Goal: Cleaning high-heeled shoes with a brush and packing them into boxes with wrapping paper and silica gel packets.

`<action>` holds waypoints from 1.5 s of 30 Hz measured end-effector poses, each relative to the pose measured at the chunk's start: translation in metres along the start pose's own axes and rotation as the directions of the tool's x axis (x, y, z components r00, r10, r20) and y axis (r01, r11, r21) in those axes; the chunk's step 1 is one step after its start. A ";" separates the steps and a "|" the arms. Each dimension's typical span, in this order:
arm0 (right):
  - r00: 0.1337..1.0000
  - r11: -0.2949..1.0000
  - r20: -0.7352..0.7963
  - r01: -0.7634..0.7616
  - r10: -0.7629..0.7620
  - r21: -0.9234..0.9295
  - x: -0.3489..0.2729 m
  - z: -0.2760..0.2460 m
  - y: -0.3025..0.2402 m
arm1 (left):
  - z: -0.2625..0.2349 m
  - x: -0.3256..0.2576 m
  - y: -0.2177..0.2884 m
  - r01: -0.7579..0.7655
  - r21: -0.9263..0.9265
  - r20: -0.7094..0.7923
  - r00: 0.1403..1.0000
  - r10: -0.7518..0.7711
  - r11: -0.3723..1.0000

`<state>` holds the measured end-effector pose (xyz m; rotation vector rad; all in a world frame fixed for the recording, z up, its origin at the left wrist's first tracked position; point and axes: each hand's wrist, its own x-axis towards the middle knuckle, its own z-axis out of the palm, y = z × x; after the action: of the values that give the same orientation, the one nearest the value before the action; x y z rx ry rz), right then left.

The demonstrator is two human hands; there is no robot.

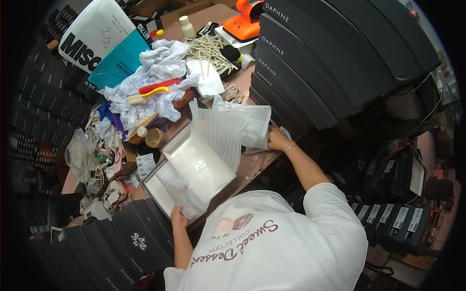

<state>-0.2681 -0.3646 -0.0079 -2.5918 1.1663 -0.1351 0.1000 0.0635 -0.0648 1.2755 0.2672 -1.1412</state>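
Note:
An open shoebox (pixel 162 192) with a pale inside lies tilted on the table in front of me. Translucent foam sheet (pixel 224 133) spreads out over its far right side, and a flat white piece with a small sticker (pixel 200 165) lies within. At the box's near left corner, my left hand (pixel 179 217) is closed on the rim, next to the thin wrapping. My right hand (pixel 280 139) reaches to the right edge of a crumpled white paper sheet (pixel 255 123). Its fingers are bent and partly hidden, so what they pinch is unclear.
Dark shoeboxes (pixel 301 68) are stacked high at the right, and more boxes (pixel 131 237) stand at the lower left. Crumpled tissue paper (pixel 165 63), a heap of pale sticks (pixel 211 51), an orange tape dispenser (pixel 244 22) and a jar (pixel 155 137) crowd the table.

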 end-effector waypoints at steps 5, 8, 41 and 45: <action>0.997 0.999 -0.076 -0.024 0.022 -0.026 0.012 0.046 0.013 | 0.022 -0.007 0.019 -0.016 -0.084 -0.053 0.999 0.011 0.996; 0.943 0.967 0.265 -0.235 0.202 0.102 -0.022 -0.058 -0.041 | 0.009 -0.006 0.023 -0.046 -0.177 -0.027 0.999 0.042 0.983; 0.865 0.877 0.268 0.318 -0.424 0.361 0.015 0.080 -0.281 | 0.145 -0.108 0.078 -0.279 -0.189 0.427 0.840 0.335 0.941; 0.857 0.886 -0.329 0.451 -0.396 0.109 0.004 -0.060 -0.263 | 0.131 -0.097 0.074 -0.379 -0.075 0.237 0.892 0.386 0.922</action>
<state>-0.0886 -0.2163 0.1296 -2.6776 0.5966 -0.7175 0.0585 -0.0068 0.0943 1.0862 -0.1532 -0.9374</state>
